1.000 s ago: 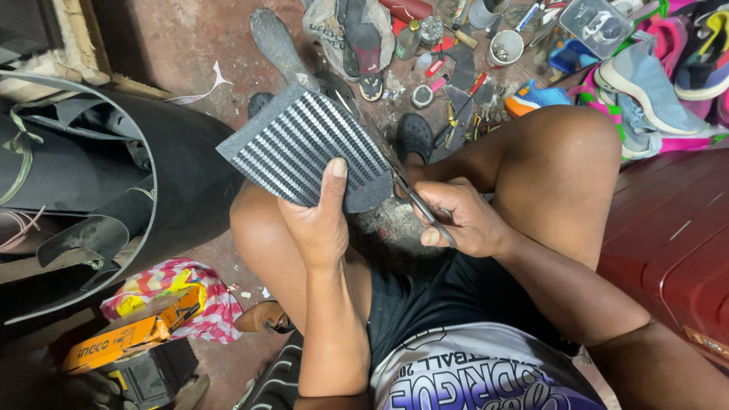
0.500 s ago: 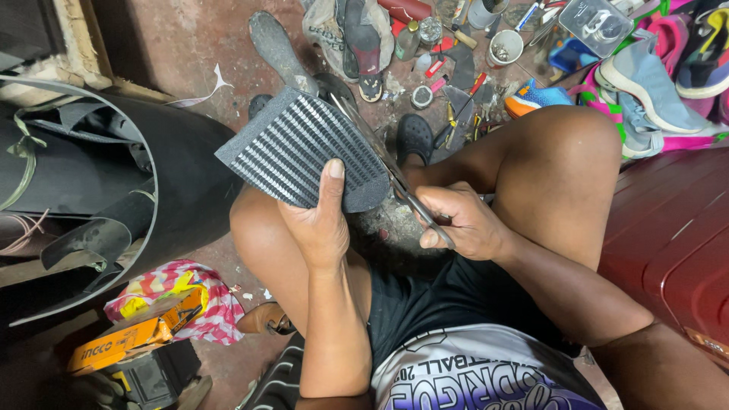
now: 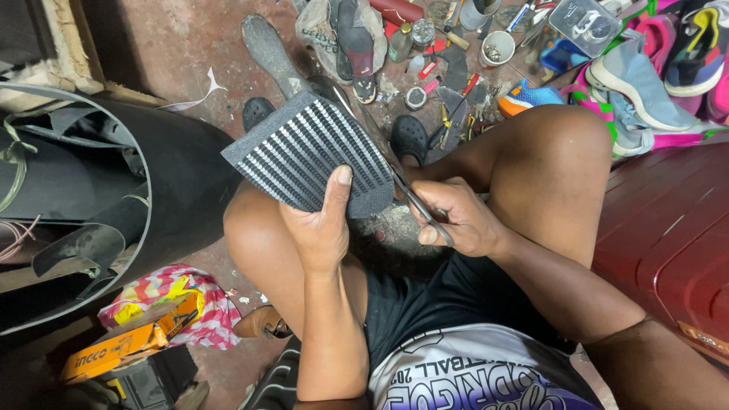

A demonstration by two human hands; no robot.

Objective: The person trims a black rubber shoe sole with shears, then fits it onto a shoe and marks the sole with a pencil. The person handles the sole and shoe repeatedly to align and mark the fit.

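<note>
My left hand (image 3: 323,224) grips the near edge of a dark grey ribbed rubber sheet (image 3: 304,148), thumb on top, holding it up over my left knee. My right hand (image 3: 456,216) is closed around the handles of long metal scissors (image 3: 387,156). Their blades run along the sheet's right edge, pointing away from me. Both hands are between my bare knees.
Rolled black rubber sheets (image 3: 83,197) stand at left, above an orange box (image 3: 125,342) and a striped cloth (image 3: 163,296). Sandals (image 3: 357,38), a loose sole (image 3: 266,45), small jars, tools and several sneakers (image 3: 638,83) litter the floor ahead. A red surface (image 3: 668,228) lies at right.
The sheet has turned slightly and the scissors have worked further along its right edge; both hands stay in about the same place.
</note>
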